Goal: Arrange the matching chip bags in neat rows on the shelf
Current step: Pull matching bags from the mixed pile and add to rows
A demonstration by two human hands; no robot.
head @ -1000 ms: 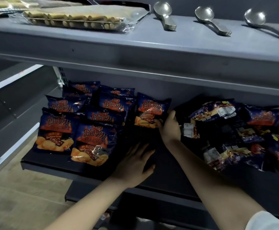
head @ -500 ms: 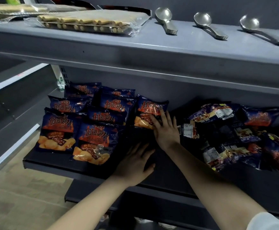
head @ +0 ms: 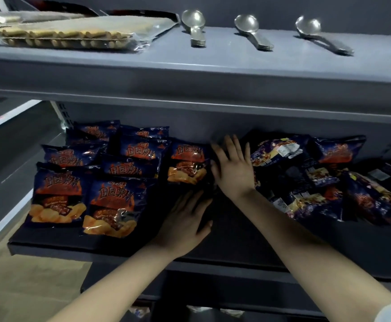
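On the lower shelf (head: 50,240) | right grip (head: 232,168) has uncurled, now flat and empty against the chip bag (head: 187,165) | left grip (head: 185,219) stays flat, holding nothing, just before it | bag looks placed beside the neat rows (head: 92,177); jumbled pile (head: 317,182) remains unsorted.

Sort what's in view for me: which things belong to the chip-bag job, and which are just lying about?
Job: rowed chip bags; lone bag beside right hand; jumbled bags; lower shelf; left hand.
Lying about: spoons; biscuit pack; upper shelf.
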